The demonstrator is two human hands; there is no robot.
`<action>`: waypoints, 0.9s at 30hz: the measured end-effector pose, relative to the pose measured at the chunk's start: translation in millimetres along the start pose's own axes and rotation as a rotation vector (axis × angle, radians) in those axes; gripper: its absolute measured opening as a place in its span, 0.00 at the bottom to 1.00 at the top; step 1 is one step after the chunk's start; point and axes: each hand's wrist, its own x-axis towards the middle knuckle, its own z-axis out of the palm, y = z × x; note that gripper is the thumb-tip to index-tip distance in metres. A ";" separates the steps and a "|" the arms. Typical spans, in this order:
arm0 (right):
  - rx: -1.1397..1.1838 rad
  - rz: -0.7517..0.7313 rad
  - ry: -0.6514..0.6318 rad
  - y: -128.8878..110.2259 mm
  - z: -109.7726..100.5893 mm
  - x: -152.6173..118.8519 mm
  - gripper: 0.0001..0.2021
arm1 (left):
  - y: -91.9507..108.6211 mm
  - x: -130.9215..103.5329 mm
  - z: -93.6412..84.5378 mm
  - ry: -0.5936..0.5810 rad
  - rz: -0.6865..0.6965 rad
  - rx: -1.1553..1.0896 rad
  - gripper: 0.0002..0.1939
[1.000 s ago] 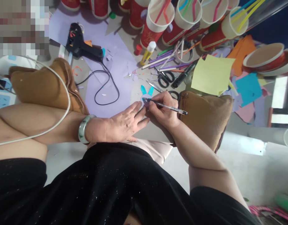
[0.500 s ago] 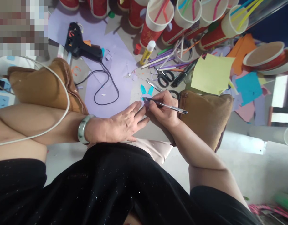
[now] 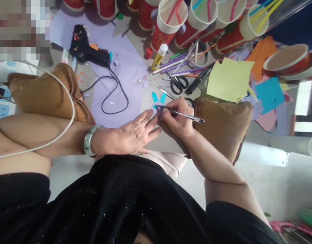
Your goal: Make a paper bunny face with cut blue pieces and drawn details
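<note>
My right hand (image 3: 178, 117) is closed around a pen (image 3: 188, 116), whose tip meets a small paper cutout (image 3: 155, 107) with two blue ear-like pieces at its top. Spread flat on the table, my left hand (image 3: 135, 132) has its fingertips at the cutout's lower edge. Part of the cutout is hidden under the fingers. Just beyond it lie open scissors (image 3: 167, 91), and more black scissor handles (image 3: 180, 84) sit behind those. A yellow glue stick (image 3: 159, 57) stands uncapped-looking beside a red cap (image 3: 148, 53).
A black glue gun (image 3: 88, 51) with a looping cord rests on purple paper (image 3: 133, 57). Red paper cups (image 3: 168, 27) holding straws line the back. Yellow paper (image 3: 231, 79) and loose scraps lie right. Brown cushions (image 3: 222, 128) flank my arms; a white cable (image 3: 69, 128) crosses my left forearm.
Both hands keep nearly the same place. The pen's back end has shifted very slightly to the right, with its tip still at the cutout.
</note>
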 end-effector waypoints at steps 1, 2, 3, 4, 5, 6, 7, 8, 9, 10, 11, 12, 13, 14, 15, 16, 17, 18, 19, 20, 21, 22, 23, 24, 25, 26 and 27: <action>-0.001 0.000 0.000 0.6 0.1 -0.3 0.06 | 0.0 0.0 -0.2 0.002 0.005 0.007 0.46; -0.004 0.005 0.002 1.3 0.3 -0.7 0.06 | -0.1 0.0 -0.5 0.004 0.008 0.011 0.46; -0.005 0.009 0.007 2.0 0.5 -1.1 0.06 | -0.1 -0.1 -0.7 0.004 0.007 0.015 0.47; -0.005 0.011 0.017 2.8 0.8 -1.6 0.06 | -0.1 -0.1 -0.9 0.002 0.005 0.017 0.47; -0.004 0.011 0.030 3.5 1.0 -2.0 0.05 | -0.1 -0.2 -1.1 0.001 0.002 0.018 0.47; -0.004 0.010 0.041 4.1 1.3 -2.3 0.05 | -0.1 -0.2 -1.1 0.000 -0.001 0.017 0.47; -0.006 0.010 0.047 4.5 1.4 -2.5 0.05 | -0.1 -0.2 -1.0 -0.002 -0.004 0.015 0.47; -0.009 0.013 0.046 4.6 1.5 -2.6 0.05 | 0.0 -0.2 -0.9 -0.002 -0.007 0.010 0.47; -0.013 0.017 0.043 4.5 1.5 -2.5 0.06 | 0.0 -0.2 -0.7 -0.001 -0.010 0.003 0.47; -0.015 0.023 0.036 4.1 1.4 -2.3 0.06 | 0.1 -0.1 -0.5 0.001 -0.010 -0.006 0.46; -0.014 0.027 0.028 3.6 1.2 -2.0 0.06 | 0.1 0.0 -0.3 0.001 -0.011 -0.012 0.46; -0.010 0.028 0.017 2.9 1.0 -1.7 0.06 | 0.1 0.1 -0.3 0.001 -0.010 -0.014 0.46; -0.005 0.029 0.008 2.2 0.8 -1.3 0.06 | 0.0 0.3 -0.3 0.001 -0.008 -0.010 0.46; 0.000 0.028 0.003 1.4 0.5 -1.0 0.06 | -0.1 0.4 -0.4 -0.002 -0.006 0.000 0.47; 0.002 0.029 0.001 0.7 0.3 -0.7 0.07 | -0.2 0.6 -0.6 -0.010 -0.003 0.013 0.47; 0.002 0.031 0.003 0.0 0.2 -0.4 0.07 | -0.4 0.7 -0.8 -0.016 -0.001 0.026 0.48; 0.001 0.032 0.008 -0.6 0.0 -0.2 0.07 | -0.5 0.8 -0.9 -0.022 0.001 0.038 0.48; 0.002 0.029 0.012 -1.1 -0.1 0.0 0.06 | -0.7 0.8 -0.9 -0.024 0.004 0.047 0.49; 0.004 0.025 0.015 -1.5 -0.2 0.1 0.06 | -0.8 0.8 -0.9 -0.026 0.007 0.053 0.49; 0.006 0.023 0.014 -1.7 -0.2 0.3 0.06 | -0.9 0.8 -0.8 -0.024 0.009 0.057 0.49; 0.007 0.023 0.015 -1.8 -0.2 0.3 0.06 | -1.0 0.7 -0.7 -0.023 0.009 0.059 0.49; 0.006 0.025 0.018 -1.8 -0.2 0.4 0.07 | -1.0 0.7 -0.6 -0.024 0.009 0.059 0.49; 0.003 0.031 0.021 -1.7 -0.1 0.4 0.07 | -1.0 0.7 -0.5 -0.027 0.008 0.056 0.49; -0.002 0.038 0.024 -1.4 0.1 0.3 0.07 | -1.0 0.7 -0.5 -0.028 0.007 0.048 0.49; -0.006 0.042 0.025 -1.1 0.2 0.3 0.07 | -1.0 0.7 -0.5 -0.028 0.005 0.036 0.49; -0.008 0.045 0.026 -0.7 0.4 0.1 0.07 | -0.9 0.6 -0.6 -0.027 0.005 0.019 0.49; -0.009 0.046 0.025 -0.2 0.6 0.0 0.07 | -0.8 0.6 -0.8 -0.025 0.003 0.000 0.49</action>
